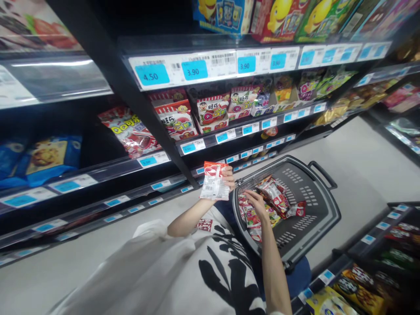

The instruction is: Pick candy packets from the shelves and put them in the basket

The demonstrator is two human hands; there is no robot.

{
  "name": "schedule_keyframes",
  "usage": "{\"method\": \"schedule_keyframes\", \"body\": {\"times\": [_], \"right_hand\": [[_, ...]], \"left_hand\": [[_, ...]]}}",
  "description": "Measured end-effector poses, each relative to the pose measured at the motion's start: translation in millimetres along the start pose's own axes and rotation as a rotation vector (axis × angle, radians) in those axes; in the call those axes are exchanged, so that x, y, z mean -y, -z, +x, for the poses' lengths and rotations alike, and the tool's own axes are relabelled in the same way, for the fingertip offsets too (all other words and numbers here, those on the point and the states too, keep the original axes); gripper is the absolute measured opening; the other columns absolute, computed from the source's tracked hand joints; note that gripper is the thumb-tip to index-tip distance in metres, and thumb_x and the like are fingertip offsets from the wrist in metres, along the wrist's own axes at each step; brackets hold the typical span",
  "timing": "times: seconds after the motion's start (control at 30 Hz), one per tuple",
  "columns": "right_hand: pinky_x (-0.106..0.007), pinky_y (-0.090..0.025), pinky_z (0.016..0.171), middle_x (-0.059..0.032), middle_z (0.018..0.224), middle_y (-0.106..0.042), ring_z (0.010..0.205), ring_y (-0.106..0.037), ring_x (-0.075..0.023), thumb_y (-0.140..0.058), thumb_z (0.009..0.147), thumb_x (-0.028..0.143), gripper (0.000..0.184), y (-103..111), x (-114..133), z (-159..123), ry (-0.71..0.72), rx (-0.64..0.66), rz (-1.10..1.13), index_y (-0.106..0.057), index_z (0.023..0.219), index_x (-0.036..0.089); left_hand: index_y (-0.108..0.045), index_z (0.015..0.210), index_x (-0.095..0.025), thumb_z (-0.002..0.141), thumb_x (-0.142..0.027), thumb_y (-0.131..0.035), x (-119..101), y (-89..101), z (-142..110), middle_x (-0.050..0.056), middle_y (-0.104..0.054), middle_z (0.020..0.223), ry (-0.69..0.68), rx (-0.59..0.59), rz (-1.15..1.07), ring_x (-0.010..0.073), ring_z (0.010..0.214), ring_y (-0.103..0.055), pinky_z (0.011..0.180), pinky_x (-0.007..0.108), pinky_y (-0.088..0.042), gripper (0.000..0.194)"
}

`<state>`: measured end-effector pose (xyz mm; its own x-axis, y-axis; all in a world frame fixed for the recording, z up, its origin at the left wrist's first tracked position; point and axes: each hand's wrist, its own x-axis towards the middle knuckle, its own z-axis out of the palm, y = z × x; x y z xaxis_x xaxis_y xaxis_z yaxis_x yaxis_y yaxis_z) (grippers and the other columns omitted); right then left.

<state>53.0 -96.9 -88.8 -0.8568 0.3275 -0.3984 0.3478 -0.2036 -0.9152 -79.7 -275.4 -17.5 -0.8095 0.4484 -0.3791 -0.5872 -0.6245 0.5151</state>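
My left hand (227, 178) is closed on a red and white snack packet (214, 180), held up in front of the lower shelves. My right hand (256, 204) reaches into a grey shopping basket (311, 215) and rests on the red snack packets (274, 199) piled inside; its fingers are bent over them, but whether they grip one is unclear. The basket sits low, in front of my knees, with its black handle (323, 173) folded to the far side.
Dark shelving (183, 151) on the left and ahead carries candy bags (179, 119) behind blue price tags (152, 74). Another shelf with snack packs (357, 288) stands at the lower right. A pale floor aisle (361, 162) runs between them.
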Motion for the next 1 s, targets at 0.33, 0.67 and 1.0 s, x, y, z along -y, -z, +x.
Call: {"method": "schedule_keyframes", "body": {"times": [0.33, 0.67, 1.0], "right_hand": [[-0.029, -0.051, 0.075, -0.0103, 0.109, -0.077, 0.087, -0.069, -0.0203, -0.085, 0.069, 0.046, 0.051, -0.7, 1.2, -1.2, 0.0, 0.008, -0.001, -0.078, 0.11, 0.017], [-0.031, -0.053, 0.075, -0.0088, 0.105, -0.077, 0.093, -0.069, -0.0245, -0.086, 0.064, 0.049, 0.049, 0.1, -4.6, 1.7, 0.023, -0.011, 0.045, -0.079, 0.102, 0.018], [-0.04, -0.058, 0.089, -0.0104, 0.112, -0.075, 0.102, -0.071, -0.0281, -0.085, 0.062, 0.065, 0.064, -15.1, 50.2, -40.2, 0.153, 0.006, 0.184, -0.075, 0.106, 0.02]], "left_hand": [[-0.066, 0.117, -0.023, 0.091, -0.054, -0.061, -15.9, -8.4, -10.1, 0.009, -0.073, 0.096, 0.063, 0.169, 0.186, 0.0154, 0.068, -0.059, 0.06, 0.028, -0.038, 0.041], [-0.076, 0.094, -0.005, 0.072, -0.055, -0.085, -35.3, -33.7, -13.0, 0.016, -0.077, 0.083, 0.127, 0.335, 0.595, 0.0239, 0.072, -0.072, 0.071, 0.031, -0.054, 0.055], [-0.076, 0.091, -0.008, 0.067, -0.061, -0.086, -11.1, -40.5, -28.8, 0.012, -0.075, 0.078, 0.164, 0.291, 0.632, 0.0218, 0.065, -0.07, 0.065, 0.03, -0.055, 0.06]]}}
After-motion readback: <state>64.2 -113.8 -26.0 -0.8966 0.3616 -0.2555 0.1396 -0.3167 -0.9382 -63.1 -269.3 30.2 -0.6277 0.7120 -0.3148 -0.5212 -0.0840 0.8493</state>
